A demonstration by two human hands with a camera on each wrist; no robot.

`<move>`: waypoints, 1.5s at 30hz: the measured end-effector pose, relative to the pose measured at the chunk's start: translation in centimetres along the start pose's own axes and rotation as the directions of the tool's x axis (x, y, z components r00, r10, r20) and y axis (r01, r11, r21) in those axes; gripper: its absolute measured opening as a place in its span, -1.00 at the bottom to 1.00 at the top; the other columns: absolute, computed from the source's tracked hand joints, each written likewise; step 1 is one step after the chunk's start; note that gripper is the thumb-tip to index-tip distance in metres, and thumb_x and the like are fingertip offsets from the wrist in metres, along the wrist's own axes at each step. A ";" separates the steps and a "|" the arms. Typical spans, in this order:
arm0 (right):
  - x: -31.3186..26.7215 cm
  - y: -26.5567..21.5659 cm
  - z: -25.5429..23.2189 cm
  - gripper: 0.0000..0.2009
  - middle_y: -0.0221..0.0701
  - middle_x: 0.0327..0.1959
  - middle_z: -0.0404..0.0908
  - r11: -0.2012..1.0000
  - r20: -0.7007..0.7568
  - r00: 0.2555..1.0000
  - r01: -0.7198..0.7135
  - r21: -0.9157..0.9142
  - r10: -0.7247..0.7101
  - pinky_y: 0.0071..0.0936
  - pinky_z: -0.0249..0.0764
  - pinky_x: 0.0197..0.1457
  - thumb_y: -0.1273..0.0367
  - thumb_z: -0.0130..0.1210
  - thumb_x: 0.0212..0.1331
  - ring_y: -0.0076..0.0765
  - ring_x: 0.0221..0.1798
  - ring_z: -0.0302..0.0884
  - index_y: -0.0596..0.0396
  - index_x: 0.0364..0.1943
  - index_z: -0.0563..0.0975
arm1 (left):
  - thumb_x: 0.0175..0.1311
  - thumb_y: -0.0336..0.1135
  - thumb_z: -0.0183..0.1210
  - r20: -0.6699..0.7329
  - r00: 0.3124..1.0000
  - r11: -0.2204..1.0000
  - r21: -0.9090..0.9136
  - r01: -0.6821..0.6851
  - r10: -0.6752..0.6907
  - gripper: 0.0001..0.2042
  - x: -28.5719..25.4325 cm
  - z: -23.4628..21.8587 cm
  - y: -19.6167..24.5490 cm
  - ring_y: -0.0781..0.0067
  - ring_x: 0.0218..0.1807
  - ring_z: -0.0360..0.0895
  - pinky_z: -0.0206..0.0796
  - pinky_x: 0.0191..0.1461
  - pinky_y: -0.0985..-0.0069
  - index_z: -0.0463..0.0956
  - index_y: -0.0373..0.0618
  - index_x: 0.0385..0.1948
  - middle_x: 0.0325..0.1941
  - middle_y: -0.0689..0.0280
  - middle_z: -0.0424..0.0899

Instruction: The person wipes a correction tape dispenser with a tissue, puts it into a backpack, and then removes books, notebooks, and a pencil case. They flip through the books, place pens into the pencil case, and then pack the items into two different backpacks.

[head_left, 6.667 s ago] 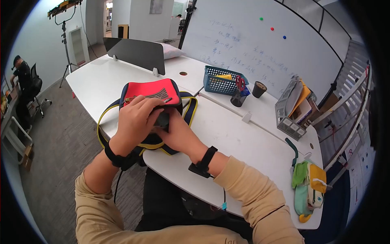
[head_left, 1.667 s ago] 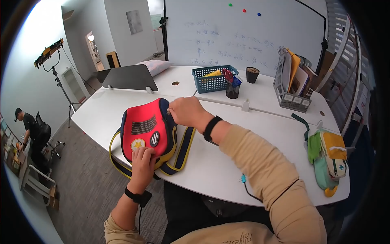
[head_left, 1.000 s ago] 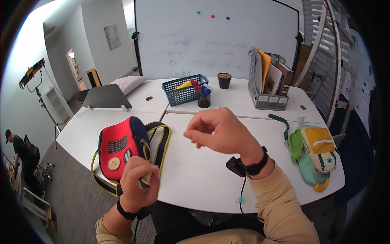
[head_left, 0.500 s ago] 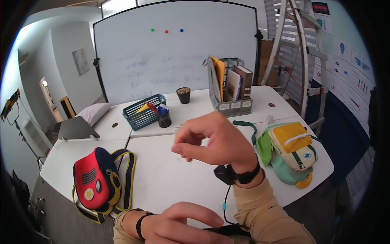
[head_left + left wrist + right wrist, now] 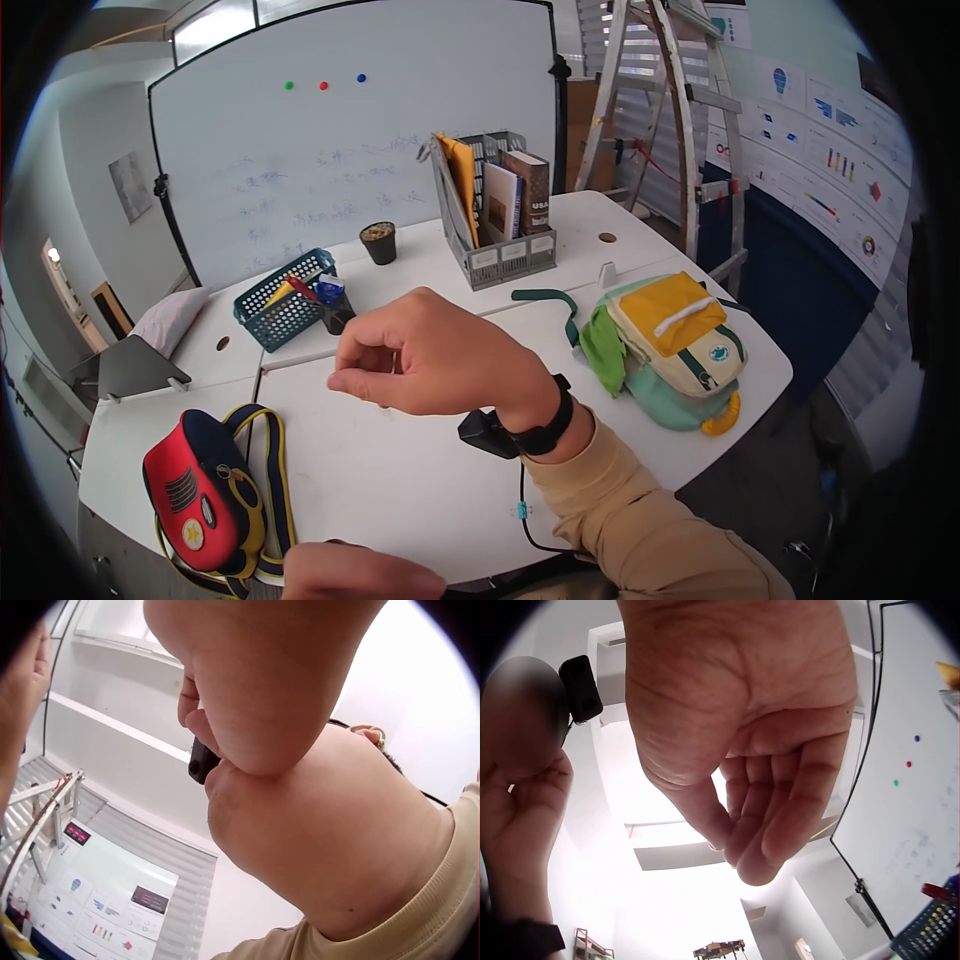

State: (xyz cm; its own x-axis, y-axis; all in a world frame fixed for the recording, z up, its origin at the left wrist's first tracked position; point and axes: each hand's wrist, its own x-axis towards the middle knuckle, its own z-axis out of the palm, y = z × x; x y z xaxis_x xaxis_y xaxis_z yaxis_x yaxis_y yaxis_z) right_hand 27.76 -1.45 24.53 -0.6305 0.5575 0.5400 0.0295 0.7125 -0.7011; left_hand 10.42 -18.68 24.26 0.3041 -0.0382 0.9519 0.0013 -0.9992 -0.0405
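Note:
My right hand (image 5: pixel 430 355) hovers over the middle of the white table (image 5: pixel 400 490), fingers loosely bent toward the thumb. In the right wrist view, that hand (image 5: pixel 742 727) has nothing between thumb and fingertips. At the bottom of the head view, part of my left hand (image 5: pixel 360 572) shows, raised close to the camera. The left wrist view has this hand (image 5: pixel 255 690) near the head, beside a black device (image 5: pixel 201 761); its fingers are mostly hidden. Nearest, at the table's left, a red and navy bag (image 5: pixel 195 500) with yellow-edged straps stands apart from both hands.
A cream, green and yellow backpack (image 5: pixel 670 350) lies at the right. Behind are a teal basket (image 5: pixel 285 320), a black pen holder (image 5: pixel 337 315), a small potted plant (image 5: pixel 380 245) and a grey file rack (image 5: pixel 505 262) with books. A stepladder (image 5: pixel 670 130) stands beyond the table.
Both hands have left the red bag, which they were working on earlier. My left hand has risen toward the head; the right has drawn back over the table. The view has turned right.

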 end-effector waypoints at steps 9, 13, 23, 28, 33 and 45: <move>0.9 0.8 1.8 -0.79 -0.40 -0.43 0.83 0.998 0.034 0.998 -0.057 -0.041 0.058 -0.52 0.60 -0.26 0.31 0.49 0.49 -0.58 -0.39 0.74 0.20 -0.19 0.80 | 0.08 -0.35 0.53 -0.236 0.896 0.836 0.332 0.438 -0.376 -0.83 6.3 4.4 4.6 0.51 -0.23 0.62 0.62 -0.14 0.34 0.76 0.15 -0.31 -0.16 0.46 0.62; 1.1 0.9 2.5 -0.79 -0.33 -0.43 0.84 0.996 0.032 0.996 -0.082 -0.031 0.083 -0.44 0.63 -0.24 0.29 0.49 0.45 -0.47 -0.40 0.75 0.19 -0.21 0.82 | -0.10 -0.34 0.47 -0.470 0.853 0.912 0.201 0.356 -0.229 -0.86 2.6 7.1 1.8 0.51 -0.38 0.60 0.57 -0.28 0.42 0.71 0.12 -0.47 -0.27 0.44 0.67; 1.5 1.8 3.6 -0.83 -0.40 -0.43 0.84 0.993 0.042 0.992 -0.120 -0.007 0.120 -0.52 0.61 -0.29 0.32 0.48 0.47 -0.57 -0.42 0.75 0.17 -0.19 0.83 | -0.25 -0.22 0.39 -0.459 0.882 0.994 -0.047 0.098 -0.108 -0.73 1.3 4.4 -1.2 0.35 -0.52 0.66 0.47 -0.47 0.48 0.65 -0.21 -0.53 -0.42 0.22 0.78; 1.7 1.4 4.2 -0.88 -0.47 -0.37 0.82 0.990 0.060 0.988 -0.142 -0.019 0.143 -0.62 0.65 -0.28 0.44 0.49 0.49 -0.62 -0.36 0.79 0.22 -0.20 0.79 | -0.13 -0.25 0.39 -0.362 0.884 0.950 -0.203 0.235 -0.296 -0.70 -0.7 4.2 -0.7 0.25 -0.44 0.68 0.51 -0.37 0.43 0.74 -0.31 -0.40 -0.40 0.12 0.75; 1.7 2.2 4.0 -0.84 -0.46 -0.42 0.83 0.991 0.048 0.992 -0.123 0.045 0.121 -0.57 0.58 -0.33 0.36 0.48 0.50 -0.66 -0.42 0.74 0.18 -0.19 0.81 | 0.11 -0.36 0.47 -0.546 0.804 0.953 0.028 0.301 -0.238 -0.74 2.0 4.7 -1.1 0.18 -0.25 0.72 0.63 -0.07 0.33 0.73 -0.14 -0.15 -0.12 0.05 0.77; 1.0 0.7 2.4 -0.80 -0.45 -0.40 0.83 0.996 0.073 0.993 -0.088 -0.018 0.089 -0.56 0.62 -0.31 0.31 0.47 0.54 -0.62 -0.39 0.75 0.18 -0.15 0.80 | 0.51 -0.15 0.49 -0.194 0.951 0.876 -0.466 0.127 -0.241 -0.80 -0.3 1.0 1.4 0.11 -0.12 0.72 0.71 -0.15 0.20 0.62 0.25 -0.03 -0.02 0.20 0.64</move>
State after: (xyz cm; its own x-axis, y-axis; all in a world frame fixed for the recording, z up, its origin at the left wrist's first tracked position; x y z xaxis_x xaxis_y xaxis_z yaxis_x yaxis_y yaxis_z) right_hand 25.28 -1.46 23.44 -0.6806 0.5859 0.4398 0.0985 0.6680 -0.7376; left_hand 11.30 -20.06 23.66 0.1039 0.2016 0.9739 -0.4039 -0.8863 0.2265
